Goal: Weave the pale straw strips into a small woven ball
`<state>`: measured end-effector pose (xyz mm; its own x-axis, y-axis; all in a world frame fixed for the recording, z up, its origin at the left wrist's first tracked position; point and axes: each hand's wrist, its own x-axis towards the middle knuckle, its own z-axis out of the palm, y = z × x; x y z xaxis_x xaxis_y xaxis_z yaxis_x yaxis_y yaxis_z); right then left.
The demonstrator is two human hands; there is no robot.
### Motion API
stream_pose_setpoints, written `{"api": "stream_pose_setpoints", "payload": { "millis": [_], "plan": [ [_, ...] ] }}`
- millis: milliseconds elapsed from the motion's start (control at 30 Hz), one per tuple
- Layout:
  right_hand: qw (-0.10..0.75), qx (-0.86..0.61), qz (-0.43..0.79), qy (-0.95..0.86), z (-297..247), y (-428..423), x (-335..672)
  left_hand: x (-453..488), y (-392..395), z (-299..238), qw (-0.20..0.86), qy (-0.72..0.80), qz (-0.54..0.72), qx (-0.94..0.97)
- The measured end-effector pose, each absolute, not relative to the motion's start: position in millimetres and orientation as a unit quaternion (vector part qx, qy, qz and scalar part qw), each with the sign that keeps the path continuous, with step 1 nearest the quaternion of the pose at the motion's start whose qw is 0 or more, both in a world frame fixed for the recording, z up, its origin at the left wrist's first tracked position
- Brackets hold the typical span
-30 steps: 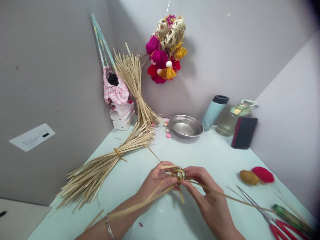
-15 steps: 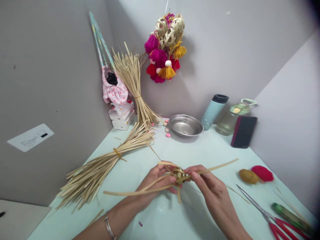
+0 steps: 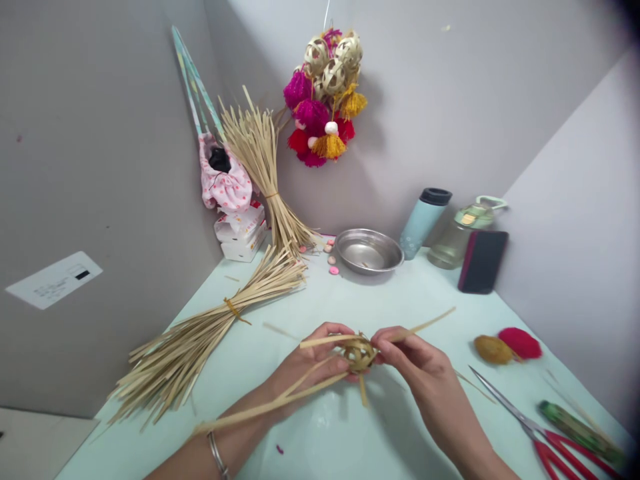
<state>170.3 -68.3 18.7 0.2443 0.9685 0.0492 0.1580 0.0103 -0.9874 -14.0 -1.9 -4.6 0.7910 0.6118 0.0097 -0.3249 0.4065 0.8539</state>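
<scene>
A small woven ball [image 3: 359, 355] of tan strips is between my two hands, over the near middle of the table. My left hand [image 3: 320, 363] closes on its left side, thumb in front and fingers behind. Loose strip ends stick out from the ball; a long one [image 3: 270, 403] runs left across my wrist, and a short one hangs below. My right hand [image 3: 417, 363] pinches a strip [image 3: 433, 320] at the ball's right side, thumb against forefinger. That strip's free end points up to the right.
Bundled strips [image 3: 200, 340] lie at left; another bundle [image 3: 273, 193] leans behind. A metal bowl [image 3: 369, 252], tumbler [image 3: 425, 223], bottle [image 3: 465, 230] and phone [image 3: 483, 262] stand at the back. At right are yarn balls [image 3: 520, 343], red-handled scissors [image 3: 535, 427] and a green object [image 3: 575, 430]. Tasselled balls [image 3: 325, 100] hang above.
My right hand's strip now shows a shorter free end, lying further left. The long left strip reaches further down and left over my wrist. The view has shifted slightly.
</scene>
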Motion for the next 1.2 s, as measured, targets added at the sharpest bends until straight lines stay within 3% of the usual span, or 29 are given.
{"api": "stream_pose_setpoints", "payload": {
  "millis": [333, 1200],
  "plan": [
    [0.535, -0.565, 0.362, -0.514, 22.8, -70.9, 164.4, -16.2, 5.0, -11.7, 0.893, 0.135, 0.196, 0.381],
    [0.518, -0.533, 0.360, -0.564, 12.3, -73.6, 161.6, -14.4, -0.4, -22.4, 0.905, 0.149, 0.215, 0.334]
  ]
}}
